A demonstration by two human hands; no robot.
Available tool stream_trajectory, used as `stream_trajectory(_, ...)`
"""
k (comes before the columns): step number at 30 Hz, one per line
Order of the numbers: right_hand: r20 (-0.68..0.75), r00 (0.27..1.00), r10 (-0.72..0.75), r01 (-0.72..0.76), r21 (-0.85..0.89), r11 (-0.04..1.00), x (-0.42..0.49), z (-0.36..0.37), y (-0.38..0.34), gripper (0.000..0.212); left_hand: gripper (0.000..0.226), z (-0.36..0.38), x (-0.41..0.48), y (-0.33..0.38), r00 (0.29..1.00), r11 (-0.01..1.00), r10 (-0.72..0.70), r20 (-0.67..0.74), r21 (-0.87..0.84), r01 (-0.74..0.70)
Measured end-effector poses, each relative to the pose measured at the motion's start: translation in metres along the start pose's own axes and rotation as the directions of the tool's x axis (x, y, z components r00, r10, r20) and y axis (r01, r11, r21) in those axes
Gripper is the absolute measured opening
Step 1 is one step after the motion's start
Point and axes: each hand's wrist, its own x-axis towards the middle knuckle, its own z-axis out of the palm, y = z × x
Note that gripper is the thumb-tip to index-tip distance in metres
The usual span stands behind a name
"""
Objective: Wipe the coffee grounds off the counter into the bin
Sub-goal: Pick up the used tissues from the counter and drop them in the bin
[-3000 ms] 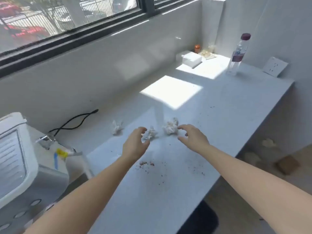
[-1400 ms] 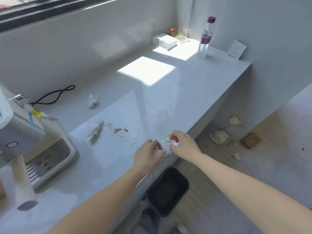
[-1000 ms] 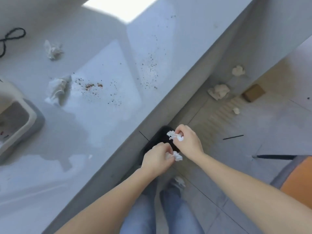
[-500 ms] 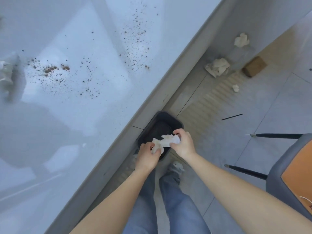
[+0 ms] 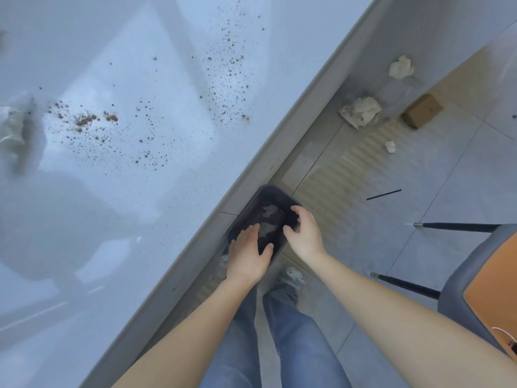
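Now both hands — left hand (image 5: pixel 247 254) & right hand (image 5: pixel 303 233) — spread empty over the bin (image 5: pixel 279 193), tissue wads (image 5: pixel 268 219) just beneath, coffee grounds (image 5: pixel 86 120) up-left on counter (image 5: pixel 117 219) — prob. light, loose, needing a cupped sweep.

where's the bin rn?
The dark rectangular plastic bin sits on the floor against the counter's front edge, under both open hands, low centre of the head view.
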Motion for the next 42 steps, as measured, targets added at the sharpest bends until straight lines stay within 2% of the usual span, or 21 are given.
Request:
stream_trajectory(2, -0.050, 0.992, -0.120, 0.112, -0.128, 0.985, -0.005, -0.010, -0.009, 0.052, 0.065, -0.008, -0.004, 0.012, 0.996, 0.988, 0.061, -0.060, 0.148, -0.051)
stream_trajectory(5, -0.098, 0.968, -0.232, 0.194, -0.299, 0.934, -0.012, -0.027, -0.026, 0.055, 0.068, -0.022, -0.014, 0.035, 0.981, 0.963, 0.165, -0.100, 0.230, -0.138)
stream_trajectory(9, -0.131, 0.937, -0.323, 0.256, -0.367, 0.894, -0.024, -0.052, -0.051, 0.060, 0.070, -0.044, -0.027, 0.069, 0.940, 0.896, 0.309, -0.144, 0.375, -0.237)
stream_trajectory(14, -0.143, 0.880, -0.454, 0.352, -0.446, 0.823, -0.043, -0.092, -0.088, 0.065, 0.071, -0.075, -0.055, 0.110, 0.817, 0.778, 0.544, -0.192, 0.481, -0.405)
stream_trajectory(17, -0.130, 0.826, -0.548, 0.425, -0.494, 0.758, -0.056, -0.119, -0.117, 0.063, 0.071, -0.102, -0.070, 0.130, 0.761, 0.739, 0.596, -0.254, 0.543, -0.398)
stream_trajectory(21, -0.106, 0.736, -0.668, 0.511, -0.560, 0.652, -0.072, -0.145, -0.166, 0.062, 0.073, -0.152, -0.088, 0.147, 0.727, 0.749, 0.578, -0.372, 0.596, -0.290)
stream_trajectory(24, -0.088, 0.695, -0.714, 0.545, -0.583, 0.602, -0.084, -0.151, -0.204, 0.065, 0.075, -0.193, -0.105, 0.150, 0.698, 0.760, 0.560, -0.446, 0.612, -0.219)
stream_trajectory(27, -0.061, 0.664, -0.746, 0.579, -0.589, 0.564, -0.097, -0.144, -0.244, 0.069, 0.079, -0.228, -0.123, 0.143, 0.685, 0.772, 0.525, -0.505, 0.622, -0.133)
stream_trajectory(32, 0.053, 0.573, -0.818, 0.682, -0.583, 0.440, -0.112, -0.111, -0.298, 0.069, 0.082, -0.272, -0.141, 0.111, 0.681, 0.826, 0.408, -0.608, 0.564, 0.009)
stream_trajectory(38, 0.151, 0.582, -0.799, 0.728, -0.534, 0.430, -0.107, -0.061, -0.347, 0.068, 0.083, -0.307, -0.138, 0.060, 0.682, 0.865, 0.280, -0.676, 0.485, 0.125)
stream_trajectory(42, 0.212, 0.573, -0.792, 0.753, -0.517, 0.406, -0.094, -0.036, -0.375, 0.068, 0.081, -0.325, -0.123, 0.035, 0.684, 0.929, 0.148, -0.714, 0.338, 0.153)
